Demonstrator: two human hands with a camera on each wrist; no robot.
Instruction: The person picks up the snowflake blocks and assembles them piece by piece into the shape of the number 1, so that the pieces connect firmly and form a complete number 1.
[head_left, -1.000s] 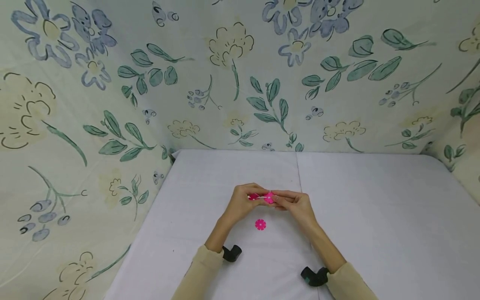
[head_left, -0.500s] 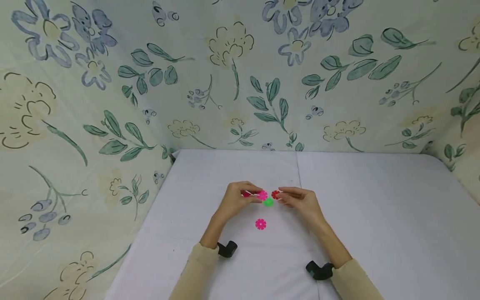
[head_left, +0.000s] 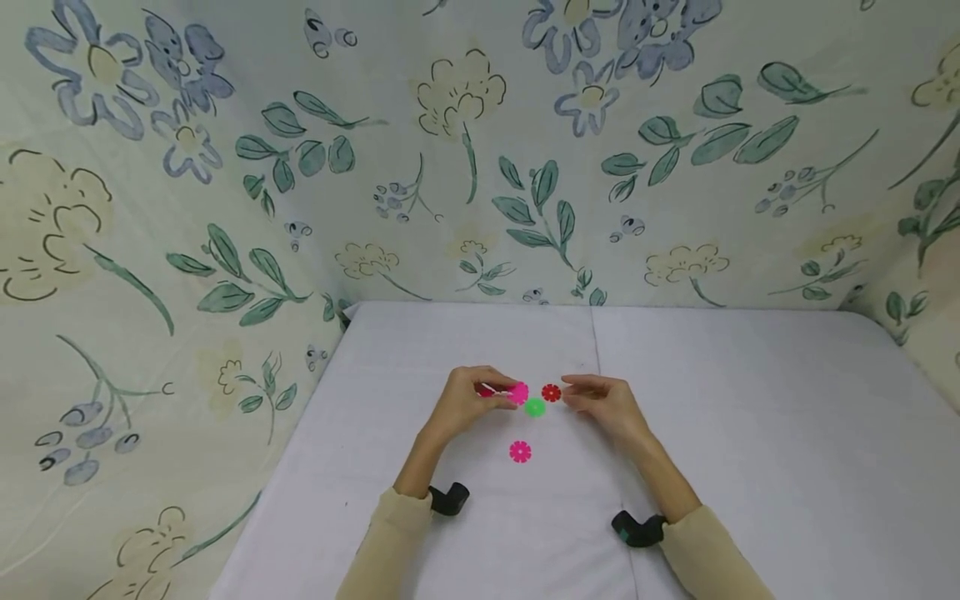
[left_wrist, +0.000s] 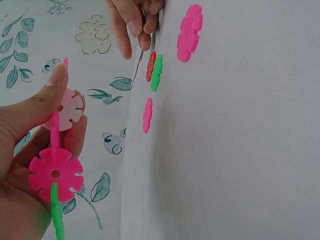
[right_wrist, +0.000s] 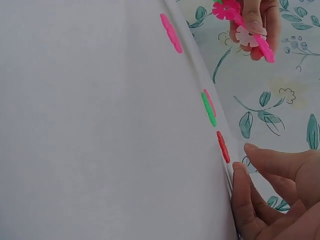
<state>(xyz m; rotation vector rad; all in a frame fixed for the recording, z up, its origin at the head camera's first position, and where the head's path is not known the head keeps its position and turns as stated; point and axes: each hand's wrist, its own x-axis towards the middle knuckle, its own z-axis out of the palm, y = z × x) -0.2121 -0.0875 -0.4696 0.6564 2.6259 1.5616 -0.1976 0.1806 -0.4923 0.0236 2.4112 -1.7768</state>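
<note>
Above a white cloth-covered table (head_left: 750, 433), the right hand (head_left: 611, 407) had thumb and fingers apart; the left hand (head_left: 457, 404) pinched a chain of pink, white and green notched plastic discs (left_wrist: 66, 167) (green end cropped in wrist views). A red notched plastic disc (head_left: 551, 392) lay just beside the right hand.

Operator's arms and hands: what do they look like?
Left hand and right hand: bare, no gloves. Left sleeve and right sleeve: plain beige. Left wrist unit and right wrist unit: black, elbow-shaped; the right one has a small greenish patch. No cables visible.
</note>
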